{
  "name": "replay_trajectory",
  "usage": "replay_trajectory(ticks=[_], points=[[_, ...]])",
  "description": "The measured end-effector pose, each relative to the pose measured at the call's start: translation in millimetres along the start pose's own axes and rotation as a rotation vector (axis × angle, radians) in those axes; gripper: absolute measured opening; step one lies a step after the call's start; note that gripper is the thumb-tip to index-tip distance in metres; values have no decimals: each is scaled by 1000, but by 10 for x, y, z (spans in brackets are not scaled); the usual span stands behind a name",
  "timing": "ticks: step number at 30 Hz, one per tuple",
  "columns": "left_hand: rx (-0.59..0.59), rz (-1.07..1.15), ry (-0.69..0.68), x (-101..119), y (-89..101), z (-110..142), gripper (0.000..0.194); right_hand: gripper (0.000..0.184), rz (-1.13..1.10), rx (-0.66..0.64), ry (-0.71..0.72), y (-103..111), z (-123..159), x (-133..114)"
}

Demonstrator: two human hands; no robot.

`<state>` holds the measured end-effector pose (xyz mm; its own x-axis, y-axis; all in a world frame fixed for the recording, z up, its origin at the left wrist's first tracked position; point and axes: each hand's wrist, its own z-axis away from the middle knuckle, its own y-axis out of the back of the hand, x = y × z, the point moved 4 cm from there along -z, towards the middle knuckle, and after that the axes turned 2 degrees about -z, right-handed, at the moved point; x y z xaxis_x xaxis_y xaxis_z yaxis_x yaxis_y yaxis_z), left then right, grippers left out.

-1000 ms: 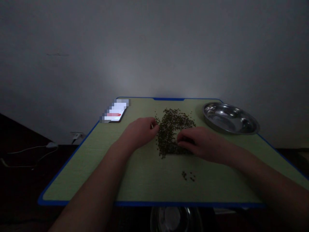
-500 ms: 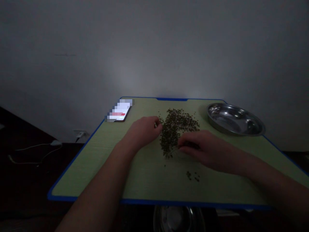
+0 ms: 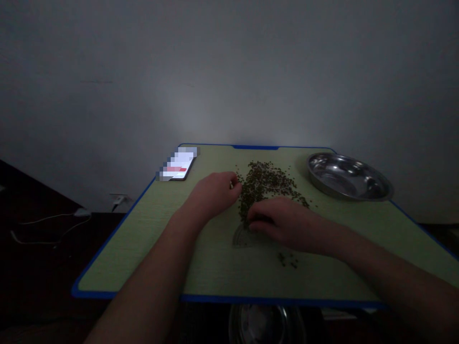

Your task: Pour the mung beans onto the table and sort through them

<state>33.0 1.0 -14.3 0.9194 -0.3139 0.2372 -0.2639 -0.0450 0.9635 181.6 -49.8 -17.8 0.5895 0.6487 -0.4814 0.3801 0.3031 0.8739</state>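
Note:
Small dark green beans lie in a loose pile at the middle of the table. My left hand rests at the pile's left edge with its fingers curled together; what they hold, if anything, is hidden. At the near side of the pile, my right hand is closed on a clear plastic piece that looks like a protractor. Its curved, marked edge shows left of the fingertips and the rest is under the hand. Several stray beans lie nearer to me, apart from the pile.
A shiny metal basin stands at the table's back right. A phone with a lit screen lies at the back left. The pale green table has a blue rim. Below its front edge is another metal bowl. Behind rises a wall.
My right hand has moved left with the clear protractor, whose arc now shows at the pile's near end. Beans there have shifted, and some now trail to the right behind the hand. My left hand stays put.

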Motion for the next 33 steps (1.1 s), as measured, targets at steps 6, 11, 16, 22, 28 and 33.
replay_trajectory(ticks=[6, 11, 16, 22, 28, 33], points=[[29, -41, 52, -38, 26, -13, 30, 12, 101, 77, -50, 119, -122, 235], [13, -33, 63, -38, 39, -7, 29, 14, 157, 144, -77, 219, -148, 311], [18, -23, 56, -46, 41, -12, 28, 13, 34, 178, -71, 413, 90, 305], [14, -33, 78, -62, 51, -17, 30, 21, 56, 194, -211, 616, 681, 593], [25, -47, 87, -41, 48, -25, 30, 30, 27, 233, -382, 670, 1254, 977], [23, -37, 87, -51, 46, -27, 30, 32, 6, 209, -498, 602, 1445, 1121]])
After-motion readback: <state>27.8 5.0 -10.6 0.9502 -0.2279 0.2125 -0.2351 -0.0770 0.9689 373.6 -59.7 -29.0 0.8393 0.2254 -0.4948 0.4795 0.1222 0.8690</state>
